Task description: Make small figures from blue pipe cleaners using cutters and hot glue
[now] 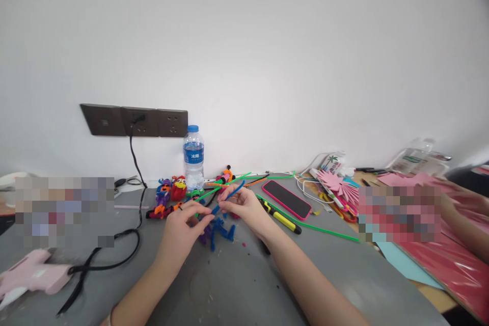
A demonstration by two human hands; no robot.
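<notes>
Over the grey surface point(237, 285), left hand point(186, 225) and right hand point(245, 209) each have their grip pinched on a blue fuzzy stem point(235, 190), likely light, soft and bendable, best held near its lower end.

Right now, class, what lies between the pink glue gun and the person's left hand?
In the head view, a black cord loops between the pink glue gun and the left hand, with gray tabletop showing around it.
</notes>
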